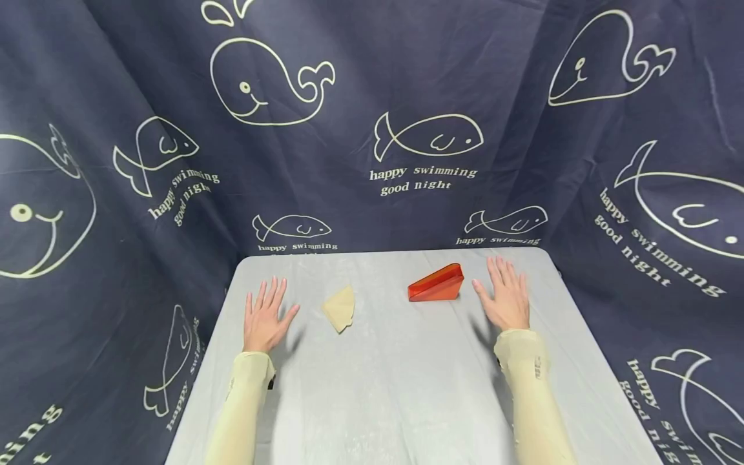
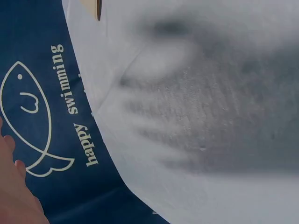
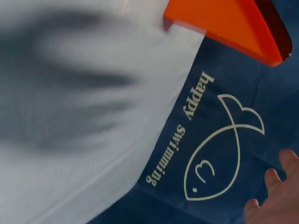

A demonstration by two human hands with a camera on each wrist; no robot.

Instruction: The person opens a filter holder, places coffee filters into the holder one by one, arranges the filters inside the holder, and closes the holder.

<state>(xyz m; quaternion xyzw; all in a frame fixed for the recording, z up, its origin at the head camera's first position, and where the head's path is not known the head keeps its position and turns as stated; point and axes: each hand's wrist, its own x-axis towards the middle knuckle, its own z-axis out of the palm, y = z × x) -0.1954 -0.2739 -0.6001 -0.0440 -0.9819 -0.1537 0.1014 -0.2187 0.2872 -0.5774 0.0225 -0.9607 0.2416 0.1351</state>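
My left hand [image 1: 266, 323] hovers over the left part of the table, palm down, with its fingers straight and spread. To its right lies a flat, beige, fan-shaped paper that looks like a coffee filter [image 1: 340, 309]; only its corner [image 2: 92, 7] shows in the left wrist view. On the right, my right hand [image 1: 507, 300] is held the same way and holds nothing. Just left of it stands a translucent orange-red, wedge-shaped holder [image 1: 437, 284], open along its top. The right wrist view shows part of this holder [image 3: 233, 25] near the upper edge. Neither hand touches either thing.
A pale grey cloth covers the table [image 1: 372, 381], which has rounded far corners. Dark blue curtains [image 1: 360, 219] with white fish and whale drawings hang around its back and sides. Shadows of both hands fall on the tabletop.
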